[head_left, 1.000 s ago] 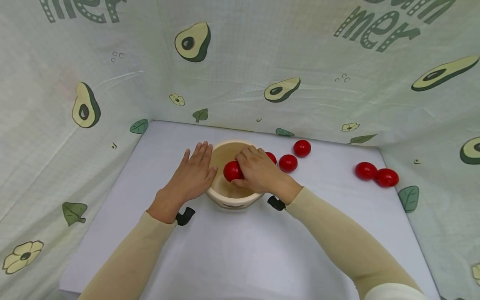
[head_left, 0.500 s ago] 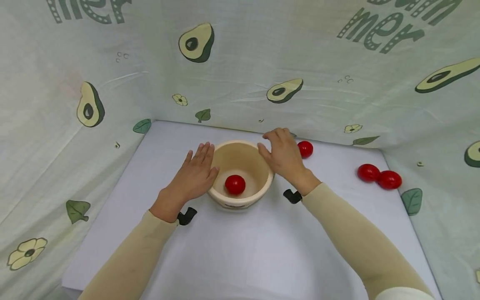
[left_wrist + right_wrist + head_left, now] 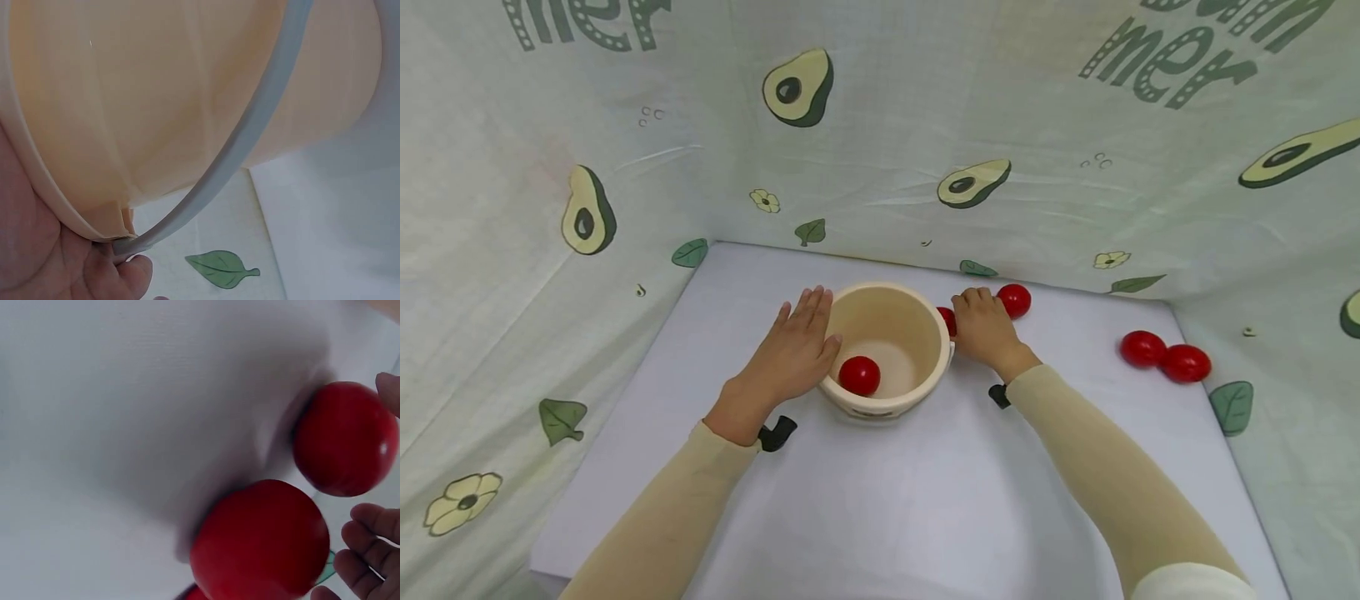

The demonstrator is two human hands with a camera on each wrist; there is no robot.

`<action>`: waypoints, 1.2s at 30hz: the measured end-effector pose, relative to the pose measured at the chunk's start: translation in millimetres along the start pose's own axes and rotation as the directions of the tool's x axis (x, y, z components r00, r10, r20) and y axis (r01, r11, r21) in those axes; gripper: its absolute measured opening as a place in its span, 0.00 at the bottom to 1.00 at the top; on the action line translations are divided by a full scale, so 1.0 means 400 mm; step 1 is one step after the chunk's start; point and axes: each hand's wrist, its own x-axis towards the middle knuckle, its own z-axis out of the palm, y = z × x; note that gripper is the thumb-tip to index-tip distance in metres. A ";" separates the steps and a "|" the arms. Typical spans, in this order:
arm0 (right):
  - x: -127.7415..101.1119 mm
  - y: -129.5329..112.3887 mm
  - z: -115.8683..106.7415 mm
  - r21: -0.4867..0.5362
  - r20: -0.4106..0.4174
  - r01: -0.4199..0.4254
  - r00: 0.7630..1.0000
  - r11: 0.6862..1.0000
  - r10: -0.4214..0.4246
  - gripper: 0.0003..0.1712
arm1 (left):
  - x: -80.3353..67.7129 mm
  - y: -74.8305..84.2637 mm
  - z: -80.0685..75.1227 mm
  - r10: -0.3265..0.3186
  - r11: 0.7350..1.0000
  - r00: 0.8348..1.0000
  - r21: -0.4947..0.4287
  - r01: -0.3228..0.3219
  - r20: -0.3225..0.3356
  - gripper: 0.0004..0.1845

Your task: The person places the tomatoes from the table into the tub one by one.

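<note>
A cream plastic bucket (image 3: 936,375) stands mid-table with one glossy red ball (image 3: 860,376) inside. My left hand (image 3: 792,348) rests against the bucket's left rim, fingers straight. In the left wrist view its palm (image 3: 37,250) lies along the rim, by the foot of the grey handle (image 3: 240,140). Right of the bucket, my right hand (image 3: 987,332) reaches down among more red balls. The right wrist view shows its fingers (image 3: 369,550) spread loosely beside a ball (image 3: 345,439) and a nearer ball (image 3: 259,540); no firm hold shows.
Behind the right hand sits another red ball (image 3: 1013,301). Two touching red balls, one (image 3: 1142,348) left of the other (image 3: 1185,363), lie near the table's right edge. A printed cloth (image 3: 880,125) hangs around the white table (image 3: 887,500).
My right hand let go of a red ball in the bucket, lifted out over the rim and came down among the balls to the right. The left hand stayed at the rim.
</note>
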 end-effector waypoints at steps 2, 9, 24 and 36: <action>0.002 0.003 0.010 -0.009 0.015 0.003 1.000 1.000 -0.003 0.37 | 0.000 0.000 0.001 -0.001 1.000 1.000 -0.005 0.001 0.001 0.39; 0.004 0.013 0.043 0.005 -0.006 -0.006 1.000 1.000 0.006 0.34 | -0.002 0.004 0.004 -0.009 1.000 1.000 -0.013 0.009 0.001 0.39; -0.022 0.022 -0.088 -0.069 -0.234 -0.076 0.971 0.995 0.058 0.41 | 0.000 0.000 0.005 0.010 1.000 1.000 0.002 -0.010 -0.016 0.39; -0.042 -0.128 -0.237 0.063 -0.432 0.160 0.894 0.985 -0.118 0.38 | -0.003 0.003 -0.005 0.002 0.999 1.000 0.041 -0.001 -0.016 0.39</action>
